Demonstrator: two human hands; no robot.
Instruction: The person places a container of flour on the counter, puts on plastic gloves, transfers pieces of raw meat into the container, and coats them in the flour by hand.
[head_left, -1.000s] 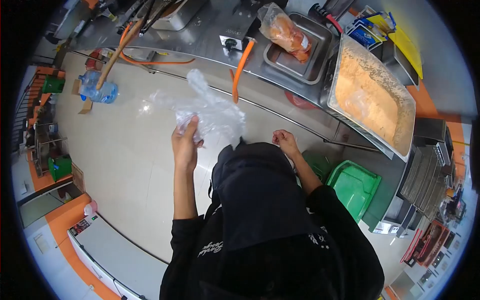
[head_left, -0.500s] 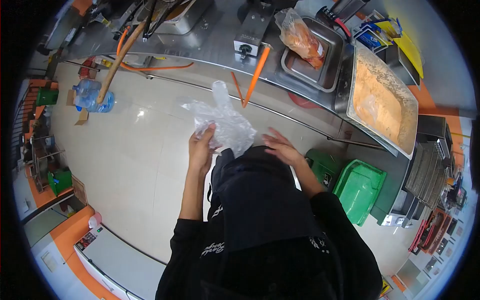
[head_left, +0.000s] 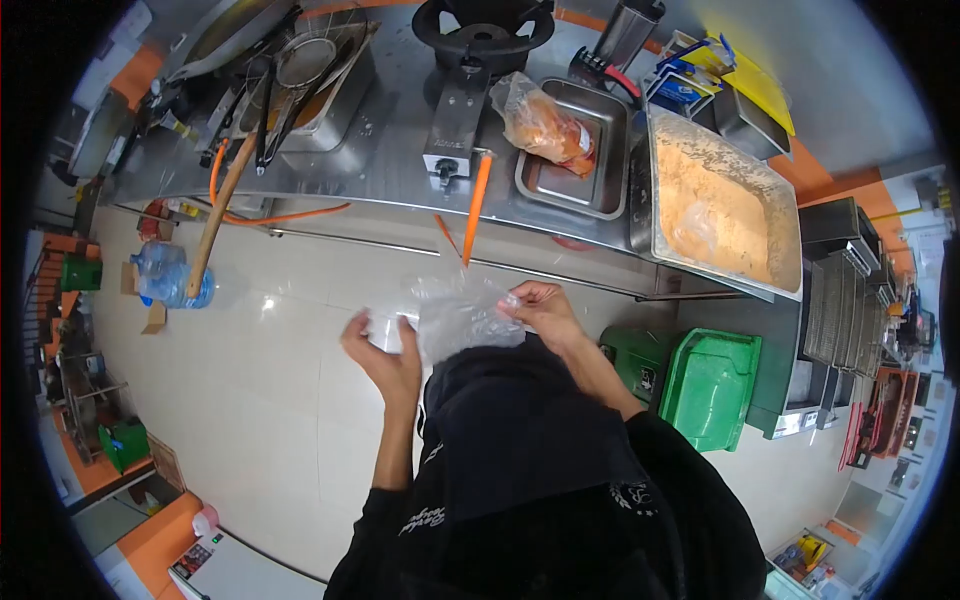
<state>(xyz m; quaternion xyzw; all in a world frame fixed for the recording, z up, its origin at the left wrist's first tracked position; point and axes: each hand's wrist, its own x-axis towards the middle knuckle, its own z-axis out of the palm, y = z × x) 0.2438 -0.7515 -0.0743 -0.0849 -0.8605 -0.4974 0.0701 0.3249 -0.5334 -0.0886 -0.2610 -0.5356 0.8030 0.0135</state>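
Observation:
A clear disposable plastic glove (head_left: 455,318) hangs crumpled in front of my dark apron, below the counter's front edge. My right hand (head_left: 545,312) pinches its right side between thumb and fingers. My left hand (head_left: 385,355) is just left of the glove, thumb and fingers apart and slightly blurred. Whether some thin plastic touches the left fingertips I cannot tell.
The steel counter (head_left: 390,185) holds a metal tray (head_left: 600,195) with a bag of orange-coloured food (head_left: 545,130), a large pan of breading (head_left: 710,200) and a burner (head_left: 485,40). A wooden handle (head_left: 225,210) and orange hose (head_left: 478,205) jut out. Green bins (head_left: 712,385) stand right.
My right hand, open before, has closed on the plastic glove. My left hand has let go and moved slightly left and down. The view has tilted up, showing more of the counter.

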